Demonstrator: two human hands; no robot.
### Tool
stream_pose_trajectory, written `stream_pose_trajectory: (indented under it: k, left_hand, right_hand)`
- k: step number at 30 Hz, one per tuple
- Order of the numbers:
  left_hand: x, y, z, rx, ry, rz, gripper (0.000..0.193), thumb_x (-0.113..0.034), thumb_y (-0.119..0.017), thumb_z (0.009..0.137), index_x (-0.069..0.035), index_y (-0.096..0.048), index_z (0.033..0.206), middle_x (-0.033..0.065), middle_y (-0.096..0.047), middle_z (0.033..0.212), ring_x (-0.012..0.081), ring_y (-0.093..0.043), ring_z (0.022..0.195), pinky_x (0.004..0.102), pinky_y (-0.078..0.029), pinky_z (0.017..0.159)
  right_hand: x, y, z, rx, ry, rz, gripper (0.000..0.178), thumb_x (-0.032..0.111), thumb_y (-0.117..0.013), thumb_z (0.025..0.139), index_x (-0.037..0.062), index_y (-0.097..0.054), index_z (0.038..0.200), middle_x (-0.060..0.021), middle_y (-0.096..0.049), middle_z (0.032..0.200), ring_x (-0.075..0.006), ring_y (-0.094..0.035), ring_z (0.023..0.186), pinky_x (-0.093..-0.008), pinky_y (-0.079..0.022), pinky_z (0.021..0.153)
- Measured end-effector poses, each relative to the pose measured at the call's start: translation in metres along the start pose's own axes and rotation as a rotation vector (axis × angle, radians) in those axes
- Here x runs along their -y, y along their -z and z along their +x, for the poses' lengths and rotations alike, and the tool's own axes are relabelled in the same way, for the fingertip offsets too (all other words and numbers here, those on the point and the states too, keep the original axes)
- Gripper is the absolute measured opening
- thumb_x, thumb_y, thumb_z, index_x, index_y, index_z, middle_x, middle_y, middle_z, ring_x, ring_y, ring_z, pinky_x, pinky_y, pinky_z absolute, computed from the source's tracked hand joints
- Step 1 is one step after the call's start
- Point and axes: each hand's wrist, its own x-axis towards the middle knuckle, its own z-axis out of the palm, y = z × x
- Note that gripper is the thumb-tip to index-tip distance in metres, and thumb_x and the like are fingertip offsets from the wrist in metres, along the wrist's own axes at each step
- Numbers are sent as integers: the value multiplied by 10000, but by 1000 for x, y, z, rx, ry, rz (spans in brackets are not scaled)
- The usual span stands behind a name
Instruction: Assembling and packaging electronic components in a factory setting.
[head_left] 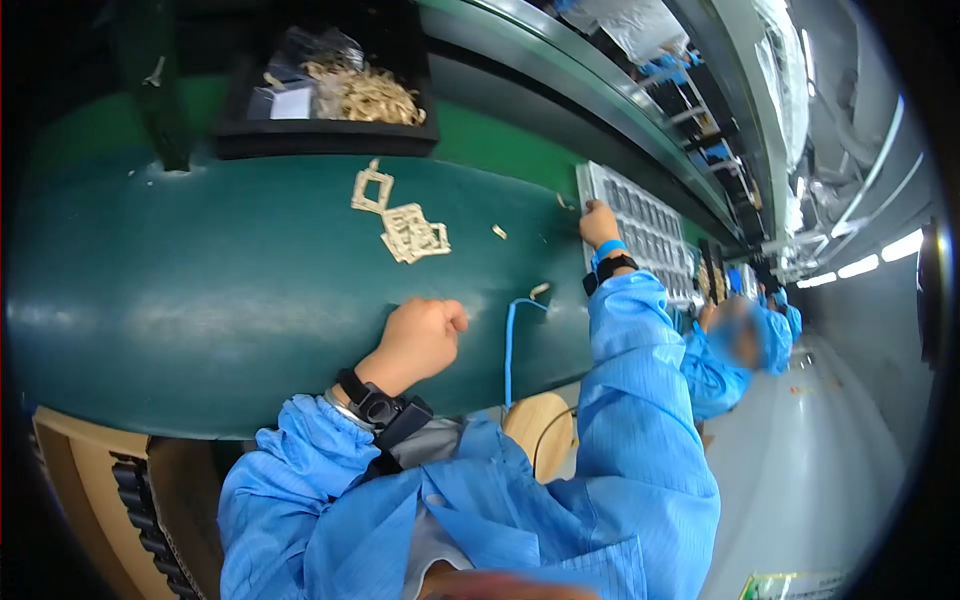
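My left hand [418,338] is closed over the green work surface, with its fingers curled under. Whatever it may hold is hidden. Beyond it lie several flat cream-coloured frame-shaped parts, a single square frame [372,190] next to an overlapping cluster [408,236]. Reaching out to the right, my right hand [600,226] is closed at the left edge of a grey tray [585,182] with rows of pockets. Its fingertips are bent out of sight, so I cannot tell whether they grip the rim or a small part.
A black bin [330,142] at the back holds a heap of cream pieces and clear bags. A small cream piece [499,232] lies on the green mat [200,300]. A blue cord [509,350] crosses the near edge by a round wooden stool [540,430]. Another person [715,380] works at right.
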Motion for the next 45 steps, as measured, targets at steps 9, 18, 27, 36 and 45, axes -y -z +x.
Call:
stream_pose_trajectory:
  k: [9,18,27,36,45]
  left_hand:
    - [-4,-14,-4,131,24,-129,195,-22,-556,616,-77,-643,781,111,-652,733,274,-628,685,395,-483,590]
    - [-5,-4,3,43,39,-114,184,47,-503,613,-33,-623,728,123,-624,676,304,-599,658,406,-452,558]
    - [-9,-9,3,78,75,-96,199,53,-513,613,-30,-633,748,128,-644,719,301,-622,707,397,-475,586]
    - [-1,-13,3,62,12,-110,242,-13,-546,648,-77,-672,844,128,-675,782,276,-657,741,385,-513,648]
    - [-2,3,7,128,133,-247,208,22,-495,692,-25,-654,817,129,-657,687,242,-638,609,336,-496,581]
  right_hand:
    - [27,-21,15,141,347,201,533,394,-649,825,-47,-584,1117,-218,-613,1139,-310,-597,1044,-393,-461,864]
    - [134,-12,-50,422,422,469,254,192,-702,806,29,-509,780,15,-479,629,-58,-430,566,-215,-379,514]
    - [143,12,-123,483,720,348,86,-49,-597,759,7,-536,735,-1,-518,682,-84,-470,603,-233,-413,558]
    - [64,37,-150,371,396,668,448,13,-715,716,24,-528,1122,-16,-551,938,-62,-470,647,-217,-414,569]
    - [45,32,-180,379,172,435,704,-26,-783,595,23,-467,1222,-105,-484,1067,-150,-561,704,-261,-497,656]
